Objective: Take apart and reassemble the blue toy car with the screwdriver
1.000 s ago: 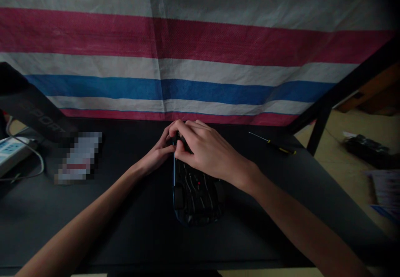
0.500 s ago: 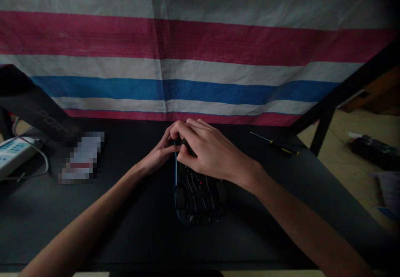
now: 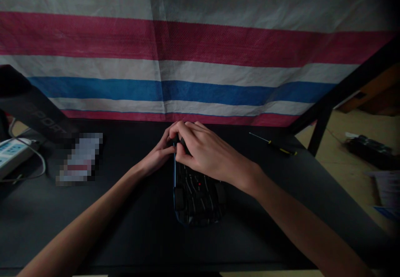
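Note:
A dark toy car (image 3: 196,195) lies upside down on the black table (image 3: 131,227), its underside and wheels facing up, with a blue edge along its left side. Both hands meet at its far end. My right hand (image 3: 206,152) lies over that end, fingers curled and pinched onto the car. My left hand (image 3: 158,156) comes in from the left, fingers closed against the same end beside the right thumb. What exactly the fingertips pinch is hidden in the dim light.
A thin screwdriver with a yellow-and-black handle (image 3: 273,144) lies at the right rear of the table. A blurred-out small object (image 3: 79,159) and a white power strip with cable (image 3: 12,154) sit at left. A striped tarp (image 3: 200,52) hangs behind. A black table leg (image 3: 317,137) stands at right.

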Tool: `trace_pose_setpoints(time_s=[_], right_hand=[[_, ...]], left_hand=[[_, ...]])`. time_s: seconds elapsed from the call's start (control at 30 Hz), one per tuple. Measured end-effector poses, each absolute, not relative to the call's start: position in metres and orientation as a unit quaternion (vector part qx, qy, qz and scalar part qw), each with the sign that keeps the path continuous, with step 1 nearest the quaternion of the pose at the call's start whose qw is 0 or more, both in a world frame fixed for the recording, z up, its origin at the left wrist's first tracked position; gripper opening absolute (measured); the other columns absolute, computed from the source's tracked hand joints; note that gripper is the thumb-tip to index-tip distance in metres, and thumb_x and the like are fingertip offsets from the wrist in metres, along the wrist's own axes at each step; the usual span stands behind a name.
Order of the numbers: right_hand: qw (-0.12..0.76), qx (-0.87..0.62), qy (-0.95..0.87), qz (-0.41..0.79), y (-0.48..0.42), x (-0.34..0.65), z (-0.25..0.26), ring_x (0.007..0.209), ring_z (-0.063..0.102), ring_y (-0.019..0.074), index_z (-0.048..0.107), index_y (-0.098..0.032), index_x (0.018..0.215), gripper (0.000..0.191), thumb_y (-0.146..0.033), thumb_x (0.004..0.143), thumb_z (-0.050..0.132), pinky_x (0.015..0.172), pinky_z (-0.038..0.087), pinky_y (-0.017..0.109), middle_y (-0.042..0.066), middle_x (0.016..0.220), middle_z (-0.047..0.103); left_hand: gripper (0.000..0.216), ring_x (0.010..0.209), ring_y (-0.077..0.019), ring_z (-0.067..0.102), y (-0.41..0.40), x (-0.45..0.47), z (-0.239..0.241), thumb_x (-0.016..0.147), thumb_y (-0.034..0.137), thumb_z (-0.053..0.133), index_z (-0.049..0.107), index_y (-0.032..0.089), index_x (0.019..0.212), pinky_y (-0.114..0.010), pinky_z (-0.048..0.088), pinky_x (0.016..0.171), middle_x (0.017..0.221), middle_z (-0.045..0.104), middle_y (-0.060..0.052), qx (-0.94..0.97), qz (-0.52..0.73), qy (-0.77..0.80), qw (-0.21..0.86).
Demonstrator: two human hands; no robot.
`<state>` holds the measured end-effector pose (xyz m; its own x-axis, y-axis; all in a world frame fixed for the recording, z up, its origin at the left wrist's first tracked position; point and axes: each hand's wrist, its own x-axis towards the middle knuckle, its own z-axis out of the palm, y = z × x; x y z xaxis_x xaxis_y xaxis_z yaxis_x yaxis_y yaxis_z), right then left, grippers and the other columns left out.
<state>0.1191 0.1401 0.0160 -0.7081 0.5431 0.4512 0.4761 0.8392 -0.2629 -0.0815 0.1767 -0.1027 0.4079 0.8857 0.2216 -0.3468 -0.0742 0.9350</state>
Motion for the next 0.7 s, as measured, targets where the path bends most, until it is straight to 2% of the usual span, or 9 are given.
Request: trace_pose_setpoints(time_s=[0.2, 0.33, 0.4, 0.5, 0.57, 0.7], right_hand=[[0.257, -0.263, -0.929, 0.044, 0.137, 0.121, 0.021, 0.105, 0.061, 0.0236, 0.056, -0.017, 0.116, 0.021, -0.012, 0.097, 0.050, 0.105, 0.045, 0.043, 0.010, 0.112, 0.068], [0.272, -0.261, -0.926, -0.010, 0.137, 0.118, 0.018, 0.109, 0.061, 0.0256, 0.060, -0.018, 0.114, 0.016, -0.020, 0.099, 0.054, 0.104, 0.044, 0.043, 0.011, 0.115, 0.071], [0.279, -0.292, -0.914, -0.030, 0.138, 0.115, 0.014, 0.099, 0.064, 0.0240, 0.063, -0.018, 0.110, 0.015, -0.028, 0.106, 0.051, 0.097, 0.046, 0.040, 0.009, 0.104, 0.074], [0.279, -0.346, -0.895, -0.039, 0.139, 0.112, 0.010, 0.079, 0.065, 0.0199, 0.064, -0.017, 0.105, 0.028, -0.033, 0.114, 0.043, 0.083, 0.046, 0.036, 0.005, 0.083, 0.072], [0.286, -0.336, -0.897, -0.028, 0.139, 0.111, 0.009, 0.083, 0.067, 0.0195, 0.063, -0.017, 0.107, 0.023, -0.030, 0.115, 0.045, 0.085, 0.048, 0.036, 0.006, 0.090, 0.074], [0.297, -0.282, -0.911, 0.037, 0.138, 0.115, 0.016, 0.108, 0.068, 0.0217, 0.058, -0.018, 0.116, 0.009, -0.021, 0.109, 0.055, 0.104, 0.050, 0.041, 0.009, 0.116, 0.072]], left_hand=[[0.084, 0.156, -0.0374, 0.040, 0.180, -0.083, -0.104, 0.084, 0.023, 0.079, 0.046, 0.034, 0.161, -0.057, 0.029, 0.130, 0.148, 0.066, -0.007, 0.570, 0.482, 0.264, 0.611], [0.087, 0.158, -0.0383, 0.037, 0.176, -0.083, -0.104, 0.086, 0.025, 0.078, 0.042, 0.035, 0.164, -0.060, 0.028, 0.130, 0.153, 0.063, -0.008, 0.570, 0.481, 0.258, 0.614], [0.086, 0.160, -0.0377, 0.035, 0.174, -0.082, -0.104, 0.089, 0.025, 0.076, 0.039, 0.034, 0.166, -0.059, 0.027, 0.131, 0.158, 0.059, -0.009, 0.559, 0.479, 0.258, 0.626], [0.084, 0.158, -0.0358, 0.039, 0.174, -0.082, -0.104, 0.093, 0.026, 0.073, 0.036, 0.035, 0.167, -0.055, 0.028, 0.131, 0.162, 0.055, -0.008, 0.542, 0.471, 0.267, 0.643], [0.080, 0.156, -0.0364, 0.041, 0.175, -0.083, -0.106, 0.092, 0.028, 0.074, 0.041, 0.035, 0.164, -0.054, 0.031, 0.130, 0.161, 0.056, -0.008, 0.540, 0.472, 0.266, 0.644], [0.069, 0.150, -0.0396, 0.047, 0.176, -0.084, -0.110, 0.087, 0.029, 0.078, 0.054, 0.030, 0.152, -0.055, 0.037, 0.126, 0.154, 0.061, -0.009, 0.546, 0.480, 0.254, 0.638]])
